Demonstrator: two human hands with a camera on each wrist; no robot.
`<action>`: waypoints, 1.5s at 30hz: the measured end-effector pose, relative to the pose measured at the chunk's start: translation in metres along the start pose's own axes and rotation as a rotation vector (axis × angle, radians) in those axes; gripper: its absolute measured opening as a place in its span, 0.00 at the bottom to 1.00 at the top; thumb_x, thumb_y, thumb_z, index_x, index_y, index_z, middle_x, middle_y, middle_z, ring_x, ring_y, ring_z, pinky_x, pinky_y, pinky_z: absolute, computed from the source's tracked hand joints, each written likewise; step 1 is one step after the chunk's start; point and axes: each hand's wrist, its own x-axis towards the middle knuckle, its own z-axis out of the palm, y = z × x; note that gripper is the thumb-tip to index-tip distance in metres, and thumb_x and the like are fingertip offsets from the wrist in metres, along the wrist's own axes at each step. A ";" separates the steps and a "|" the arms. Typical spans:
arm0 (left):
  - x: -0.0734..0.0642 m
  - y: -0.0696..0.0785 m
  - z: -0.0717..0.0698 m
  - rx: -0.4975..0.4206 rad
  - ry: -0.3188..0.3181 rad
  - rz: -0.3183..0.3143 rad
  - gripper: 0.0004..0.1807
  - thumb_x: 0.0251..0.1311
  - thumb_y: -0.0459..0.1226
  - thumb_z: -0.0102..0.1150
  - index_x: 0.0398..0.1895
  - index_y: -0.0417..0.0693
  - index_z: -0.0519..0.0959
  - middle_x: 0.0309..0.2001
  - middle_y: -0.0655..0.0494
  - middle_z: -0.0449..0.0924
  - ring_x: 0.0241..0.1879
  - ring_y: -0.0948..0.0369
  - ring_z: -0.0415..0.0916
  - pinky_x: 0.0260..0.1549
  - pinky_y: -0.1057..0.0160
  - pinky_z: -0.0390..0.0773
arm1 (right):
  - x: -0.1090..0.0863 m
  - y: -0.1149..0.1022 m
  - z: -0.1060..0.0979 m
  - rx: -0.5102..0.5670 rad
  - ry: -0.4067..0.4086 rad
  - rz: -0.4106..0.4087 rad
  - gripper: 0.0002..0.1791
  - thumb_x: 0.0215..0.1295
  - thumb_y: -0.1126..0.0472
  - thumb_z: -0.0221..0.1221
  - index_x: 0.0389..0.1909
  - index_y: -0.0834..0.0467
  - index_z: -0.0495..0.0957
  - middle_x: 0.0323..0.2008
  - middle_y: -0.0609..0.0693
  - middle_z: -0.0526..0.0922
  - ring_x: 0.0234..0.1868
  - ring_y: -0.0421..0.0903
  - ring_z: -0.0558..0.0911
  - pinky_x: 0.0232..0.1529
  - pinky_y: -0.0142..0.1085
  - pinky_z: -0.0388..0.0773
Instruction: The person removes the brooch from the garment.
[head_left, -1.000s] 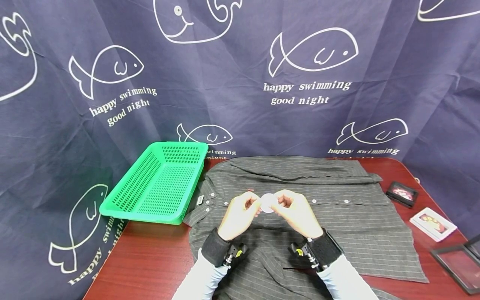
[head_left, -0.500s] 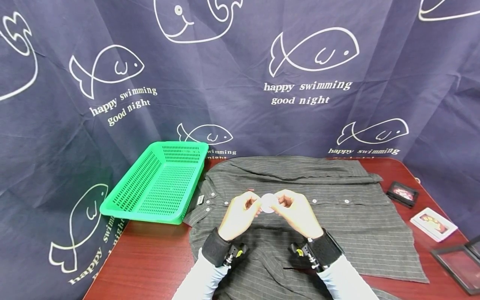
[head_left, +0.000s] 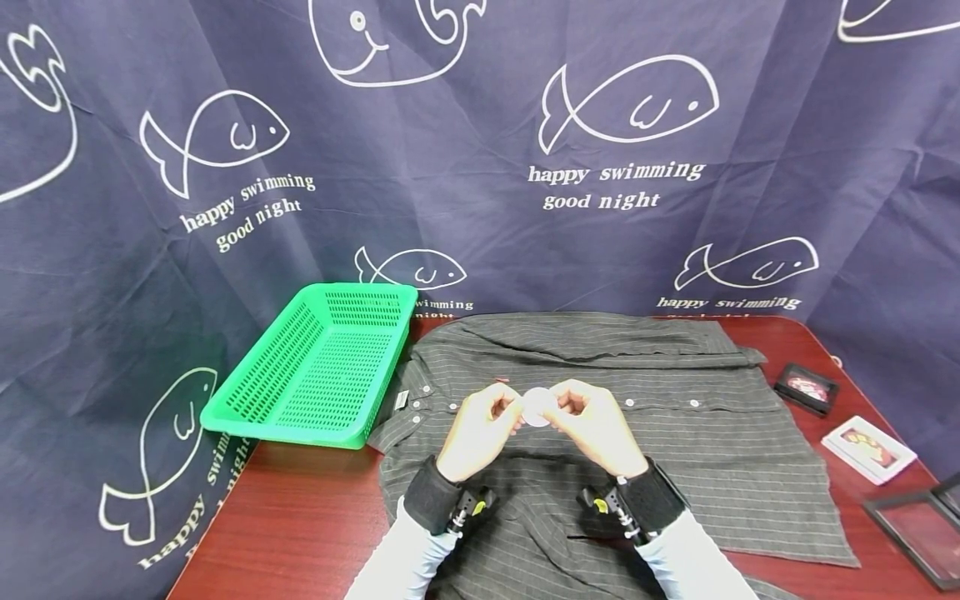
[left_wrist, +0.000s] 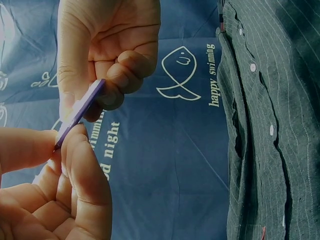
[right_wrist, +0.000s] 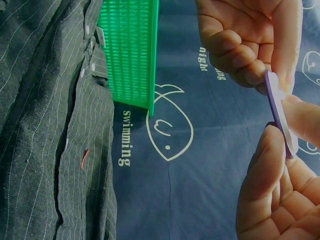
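A thin round disc (head_left: 537, 407), white on its upper face and purple underneath, is held level between both hands above a dark pinstriped shirt (head_left: 720, 450). My left hand (head_left: 480, 425) pinches its left edge between thumb and fingers. On the opposite edge, my right hand (head_left: 596, 421) pinches it the same way, with the thumb over the white face. Seen nearly edge-on in the left wrist view, the disc (left_wrist: 80, 114) shows its purple side. The right wrist view has the disc (right_wrist: 279, 112) with fingers around both ends. The shirt lies spread out, its white buttons showing.
A green perforated basket (head_left: 352, 437) stands at the left on the red-brown table (head_left: 300, 517). To the right lie a black case (head_left: 806, 388), a white picture card box (head_left: 868, 448) and a dark-framed clear case (head_left: 918, 533). A fish-print curtain (head_left: 480, 167) hangs behind.
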 end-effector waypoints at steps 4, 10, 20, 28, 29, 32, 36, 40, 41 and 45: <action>0.000 0.012 -0.001 0.002 0.001 -0.025 0.06 0.66 0.32 0.57 0.32 0.37 0.80 0.24 0.44 0.81 0.23 0.63 0.76 0.25 0.73 0.75 | 0.000 -0.001 0.000 0.008 0.002 -0.011 0.06 0.57 0.64 0.68 0.30 0.61 0.81 0.20 0.50 0.80 0.21 0.32 0.76 0.23 0.28 0.74; -0.003 0.036 -0.006 0.002 -0.002 -0.035 0.05 0.64 0.28 0.56 0.31 0.33 0.79 0.24 0.41 0.79 0.23 0.58 0.76 0.25 0.73 0.74 | 0.000 -0.001 -0.001 0.004 0.004 -0.012 0.06 0.57 0.65 0.68 0.28 0.61 0.80 0.19 0.49 0.79 0.20 0.33 0.76 0.22 0.28 0.73; -0.003 0.038 -0.007 -0.004 -0.005 -0.044 0.05 0.64 0.28 0.56 0.30 0.34 0.79 0.24 0.41 0.79 0.23 0.63 0.75 0.26 0.73 0.75 | -0.001 -0.003 -0.001 0.024 -0.005 -0.003 0.06 0.58 0.63 0.68 0.33 0.61 0.82 0.22 0.51 0.82 0.21 0.32 0.76 0.24 0.29 0.75; 0.002 0.006 -0.001 0.020 -0.018 -0.036 0.06 0.65 0.30 0.57 0.31 0.35 0.79 0.24 0.43 0.80 0.22 0.68 0.72 0.25 0.73 0.73 | -0.001 -0.003 -0.001 0.011 -0.015 -0.014 0.06 0.57 0.64 0.69 0.33 0.61 0.81 0.22 0.50 0.81 0.20 0.31 0.76 0.23 0.28 0.74; 0.002 0.004 -0.001 0.024 -0.016 -0.031 0.06 0.65 0.31 0.58 0.32 0.36 0.80 0.24 0.43 0.80 0.22 0.68 0.72 0.25 0.73 0.73 | -0.001 -0.003 -0.002 0.010 -0.016 -0.012 0.06 0.57 0.64 0.69 0.32 0.61 0.81 0.22 0.50 0.81 0.20 0.31 0.76 0.23 0.28 0.74; 0.002 0.001 -0.001 0.027 -0.008 -0.012 0.06 0.65 0.33 0.59 0.32 0.39 0.80 0.24 0.46 0.80 0.22 0.70 0.72 0.24 0.73 0.73 | -0.001 -0.003 -0.002 0.018 -0.019 -0.005 0.07 0.57 0.64 0.69 0.32 0.61 0.81 0.21 0.50 0.80 0.20 0.32 0.76 0.23 0.28 0.75; 0.001 -0.001 -0.002 0.021 -0.002 0.011 0.07 0.66 0.35 0.59 0.32 0.41 0.81 0.23 0.49 0.80 0.22 0.71 0.72 0.24 0.72 0.73 | -0.001 -0.003 -0.002 0.032 -0.022 0.006 0.07 0.58 0.65 0.68 0.33 0.62 0.81 0.22 0.51 0.81 0.20 0.32 0.76 0.24 0.28 0.76; 0.001 -0.001 -0.004 0.024 -0.002 0.019 0.07 0.66 0.36 0.59 0.31 0.42 0.81 0.23 0.49 0.80 0.22 0.71 0.73 0.24 0.72 0.74 | 0.000 -0.004 -0.003 0.043 -0.020 0.012 0.08 0.58 0.65 0.68 0.36 0.63 0.82 0.23 0.53 0.82 0.21 0.32 0.77 0.24 0.29 0.77; 0.001 -0.001 -0.004 0.024 -0.002 0.018 0.07 0.66 0.36 0.59 0.31 0.42 0.81 0.23 0.49 0.81 0.22 0.71 0.73 0.24 0.72 0.74 | 0.000 -0.004 -0.003 0.046 -0.019 0.014 0.08 0.58 0.65 0.68 0.37 0.63 0.82 0.24 0.53 0.83 0.21 0.33 0.77 0.24 0.29 0.77; 0.001 0.000 -0.006 0.017 -0.001 0.017 0.07 0.66 0.35 0.58 0.31 0.41 0.80 0.23 0.48 0.81 0.22 0.72 0.73 0.24 0.72 0.75 | 0.000 -0.004 -0.006 0.068 -0.015 0.023 0.10 0.59 0.65 0.67 0.41 0.64 0.82 0.28 0.56 0.85 0.24 0.34 0.80 0.28 0.30 0.80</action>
